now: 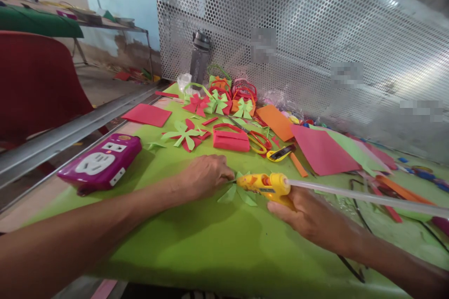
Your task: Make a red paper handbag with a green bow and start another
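A yellow hot glue gun (261, 184) is gripped in my right hand (308, 217), with a long clear glue stick (336, 190) running out of its back to the right. The gun's nozzle points left, at a light-green paper bow (246, 195) lying on the table. My left hand (205, 176) is closed, thumb and fingertips pinching the bow's edge by the nozzle. Behind the hands lie a small red paper bag (231, 139), a pair of scissors (257, 141), a yellow cutter knife (280, 153) and a green paper flower cutout (181, 134) over red paper.
Several small paper bags with bows (218, 101) stand at the back beside a grey bottle (199, 58). A purple power socket block (100, 163) sits at left. Coloured paper sheets (322, 149) and a black cord (358, 212) lie at right. A perforated metal panel (287, 14) rises behind.
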Tool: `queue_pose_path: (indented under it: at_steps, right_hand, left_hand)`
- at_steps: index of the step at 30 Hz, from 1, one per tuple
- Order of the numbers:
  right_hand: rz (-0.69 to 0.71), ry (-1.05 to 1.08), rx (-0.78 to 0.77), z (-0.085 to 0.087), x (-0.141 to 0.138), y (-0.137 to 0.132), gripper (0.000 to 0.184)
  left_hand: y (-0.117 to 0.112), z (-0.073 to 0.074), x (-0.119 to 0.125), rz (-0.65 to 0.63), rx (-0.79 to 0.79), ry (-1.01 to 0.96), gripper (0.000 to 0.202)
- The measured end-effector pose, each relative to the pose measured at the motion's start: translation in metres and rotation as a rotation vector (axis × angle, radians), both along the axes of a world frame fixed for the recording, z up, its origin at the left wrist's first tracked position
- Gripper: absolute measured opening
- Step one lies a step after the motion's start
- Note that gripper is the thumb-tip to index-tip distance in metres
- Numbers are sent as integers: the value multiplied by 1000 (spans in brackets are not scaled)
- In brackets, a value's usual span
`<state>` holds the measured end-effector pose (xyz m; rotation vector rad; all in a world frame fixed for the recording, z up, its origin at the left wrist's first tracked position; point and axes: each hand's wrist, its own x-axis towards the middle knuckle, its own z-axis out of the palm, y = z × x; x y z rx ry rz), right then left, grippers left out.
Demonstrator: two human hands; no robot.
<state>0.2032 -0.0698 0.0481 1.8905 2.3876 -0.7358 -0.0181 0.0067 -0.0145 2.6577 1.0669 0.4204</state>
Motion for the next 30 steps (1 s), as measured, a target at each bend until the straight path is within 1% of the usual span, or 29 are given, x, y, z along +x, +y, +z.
queue_pose_path:
  at_steps: [5, 11, 17, 23, 30]
  right_hand:
    - [-29, 7, -19, -1, 1, 1, 26]
    - [-59, 1, 5, -3, 6, 0, 26]
    - [-72, -23, 4, -1, 5, -2, 25]
    - [-57, -36, -13, -1, 6, -4, 27]
    - [-39, -8, 40, -6, 8, -6, 26]
  left_hand:
    - [-2, 1, 2, 40, -15, -8, 24]
    - [-3, 2, 3, 46, -28, 5, 21]
    - [-3, 3, 3, 47, -30, 18, 19]
    - [-3, 4, 2, 39, -24, 19, 18]
    - [-2, 3, 1, 21, -4, 19, 16]
